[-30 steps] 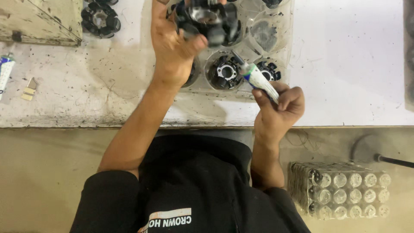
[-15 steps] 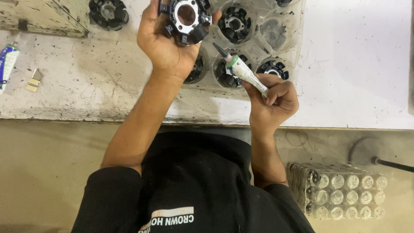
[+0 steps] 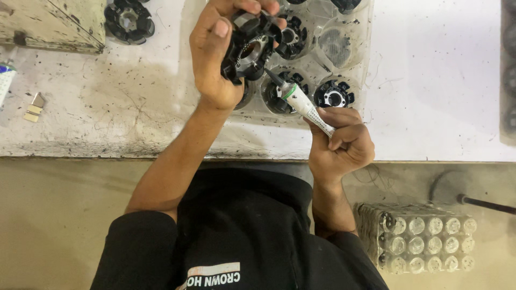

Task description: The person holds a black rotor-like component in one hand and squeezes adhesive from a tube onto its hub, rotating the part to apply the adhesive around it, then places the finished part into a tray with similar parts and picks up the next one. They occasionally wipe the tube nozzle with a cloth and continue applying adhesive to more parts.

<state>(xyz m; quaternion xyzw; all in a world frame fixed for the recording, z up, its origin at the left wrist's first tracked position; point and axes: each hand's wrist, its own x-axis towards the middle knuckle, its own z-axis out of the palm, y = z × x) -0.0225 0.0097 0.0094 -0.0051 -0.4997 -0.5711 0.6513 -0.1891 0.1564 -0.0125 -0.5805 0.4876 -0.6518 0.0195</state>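
Observation:
My left hand grips a round black part with a metal centre, held tilted above a clear plastic tray. My right hand holds a small white tube with a green band and a black nozzle. The nozzle tip reaches the lower right edge of the held part. Beneath them the tray carries several similar black round parts in its pockets.
Another black round part lies on the stained white bench at upper left, next to a pale box. Small metal pieces and a tube end lie at the left. A clear tray of small cups sits below the bench edge.
The left hand has tilted the black part and brought it down toward the tube. The right hand has swung the nozzle up and left to meet the part.

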